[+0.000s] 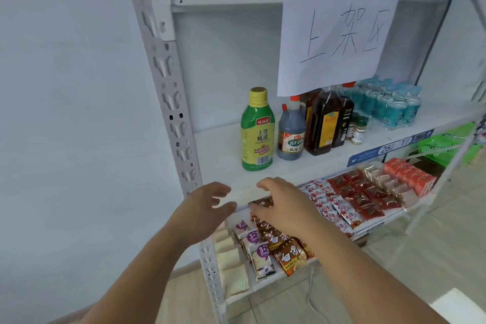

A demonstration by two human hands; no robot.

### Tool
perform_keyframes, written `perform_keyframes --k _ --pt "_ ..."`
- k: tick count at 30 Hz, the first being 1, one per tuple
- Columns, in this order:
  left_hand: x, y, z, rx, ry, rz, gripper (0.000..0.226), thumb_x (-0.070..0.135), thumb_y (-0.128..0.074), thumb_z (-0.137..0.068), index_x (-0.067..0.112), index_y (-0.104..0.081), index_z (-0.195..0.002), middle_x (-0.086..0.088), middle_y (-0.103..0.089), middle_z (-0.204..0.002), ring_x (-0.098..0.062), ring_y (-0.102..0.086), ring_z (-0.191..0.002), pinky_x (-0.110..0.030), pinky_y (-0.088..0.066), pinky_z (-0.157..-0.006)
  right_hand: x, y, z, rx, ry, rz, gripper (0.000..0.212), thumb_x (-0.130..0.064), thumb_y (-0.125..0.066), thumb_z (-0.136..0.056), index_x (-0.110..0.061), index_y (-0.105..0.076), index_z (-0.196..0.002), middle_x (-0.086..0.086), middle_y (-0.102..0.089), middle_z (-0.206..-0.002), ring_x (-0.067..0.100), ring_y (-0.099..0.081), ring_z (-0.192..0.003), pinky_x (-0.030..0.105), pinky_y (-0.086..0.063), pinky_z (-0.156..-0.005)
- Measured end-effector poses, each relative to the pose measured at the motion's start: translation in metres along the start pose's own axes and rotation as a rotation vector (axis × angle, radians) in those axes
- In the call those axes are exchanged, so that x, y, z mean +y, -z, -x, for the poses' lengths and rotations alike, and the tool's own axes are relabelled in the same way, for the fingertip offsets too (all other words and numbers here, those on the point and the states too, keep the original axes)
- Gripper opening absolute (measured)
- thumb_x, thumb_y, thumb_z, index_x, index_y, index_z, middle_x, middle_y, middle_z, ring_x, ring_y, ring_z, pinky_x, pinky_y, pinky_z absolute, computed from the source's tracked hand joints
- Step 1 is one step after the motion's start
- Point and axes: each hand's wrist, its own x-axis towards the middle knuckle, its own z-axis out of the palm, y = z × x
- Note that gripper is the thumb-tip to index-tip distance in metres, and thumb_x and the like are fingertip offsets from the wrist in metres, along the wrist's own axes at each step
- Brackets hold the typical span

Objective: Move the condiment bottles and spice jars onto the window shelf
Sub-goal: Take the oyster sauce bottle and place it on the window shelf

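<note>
The condiment bottles stand in a row on the white middle shelf (218, 150) of a metal rack. From the left they are a green-and-yellow oyster sauce bottle (257, 129), a smaller dark vinegar bottle (291, 135) with a red cap, and two tall dark bottles (323, 123). The spice jars (358, 130) stand just to the right of these, small and green-lidded.

A hanging paper sign (339, 31) covers the necks and caps of the tall dark bottles. The rear one is half hidden behind the front one, and another red cap shows behind them. The writing on the spice jars is too small to read.

The oyster sauce label reads 上等蚝油. The vinegar label shows 海天 on a green band, with the rest blurred. The sign carries the handwritten characters 上架区. A blue price strip (386, 148) on the shelf edge shows "26", and one on the shelf above shows "23", partly cut off.

Both hands hover low at the front edge of this shelf, below and in front of the bottles and well apart from them. The left hand (207, 208) is below and left of the oyster sauce bottle, its fingers spread and relaxed, gripping nothing. The right hand (284, 205) is below the vinegar bottle, its fingers loosely bent and empty. It is over brown snack packets (286, 247) on the lower shelf, and whether it touches them cannot be told.

Behind the jars is a wrapped pack of blue water bottles (389, 102). Red packets (365, 197) fill the right of the lower shelf, and a green basket (447, 147) sits beyond the rack.
</note>
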Motion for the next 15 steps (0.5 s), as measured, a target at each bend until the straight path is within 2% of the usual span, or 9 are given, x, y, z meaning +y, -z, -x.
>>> perform_keyframes --k 4,6,9,11,13,15 --pt "0.019 -0.023 -0.024 0.056 0.110 0.096 0.036 0.041 -0.069 -0.094 0.033 -0.063 -0.128 0.015 -0.065 -0.125 -0.006 -0.065 -0.107 -0.017 -0.047 -0.075 0.036 0.016 -0.025 -0.048 0.034 -0.007 0.063 -0.056 -0.063 -0.092 -0.030 -0.044 -0.146 -0.007 -0.050 -0.147 0.015 -0.054 -0.127 0.040 -0.050 -0.103" --pt "0.028 -0.027 -0.038 0.080 0.142 0.126 0.036 0.041 -0.069 -0.093 0.032 -0.063 -0.128 0.015 -0.065 -0.126 -0.007 -0.066 -0.107 -0.018 -0.047 -0.073 0.048 0.020 -0.038 -0.072 0.027 -0.081 0.063 -0.056 -0.064 -0.090 -0.031 -0.045 -0.145 -0.010 -0.051 -0.147 0.013 -0.053 -0.129 0.039 -0.049 -0.104" --pt "0.042 -0.025 -0.072 0.140 0.166 0.178 0.042 0.041 -0.071 -0.092 0.029 -0.061 -0.132 0.012 -0.063 -0.131 -0.011 -0.064 -0.114 -0.032 -0.055 -0.089 0.063 0.024 -0.066 -0.055 -0.011 -0.235 0.063 -0.053 -0.069 -0.088 -0.029 -0.048 -0.143 -0.011 -0.055 -0.142 0.011 -0.055 -0.126 0.038 -0.049 -0.104" --pt "0.052 -0.022 -0.097 0.186 0.154 0.189 0.049 0.042 -0.072 -0.091 0.028 -0.059 -0.136 0.009 -0.062 -0.136 -0.013 -0.061 -0.120 -0.041 -0.054 -0.102 0.073 0.025 -0.088 -0.032 -0.043 -0.331 0.061 -0.050 -0.073 -0.088 -0.027 -0.050 -0.140 -0.009 -0.058 -0.138 0.012 -0.057 -0.123 0.037 -0.050 -0.102" --pt "0.062 -0.018 -0.122 0.221 0.117 0.210 0.057 0.042 -0.074 -0.090 0.026 -0.055 -0.141 0.006 -0.058 -0.142 -0.013 -0.057 -0.128 -0.043 -0.050 -0.107 0.082 0.026 -0.107 -0.014 -0.079 -0.442 0.064 -0.048 -0.077 -0.085 -0.026 -0.048 -0.139 -0.006 -0.059 -0.136 0.013 -0.058 -0.122 0.037 -0.050 -0.101" --pt "0.070 -0.015 -0.146 0.255 0.093 0.241 0.066 0.040 -0.075 -0.090 0.023 -0.049 -0.148 0.004 -0.053 -0.149 -0.015 -0.052 -0.134 -0.041 -0.048 -0.108 0.089 0.026 -0.124 -0.034 -0.115 -0.574 0.081 -0.046 -0.081 -0.083 -0.022 -0.040 -0.148 -0.001 -0.057 -0.142 0.016 -0.057 -0.124 0.040 -0.050 -0.105"
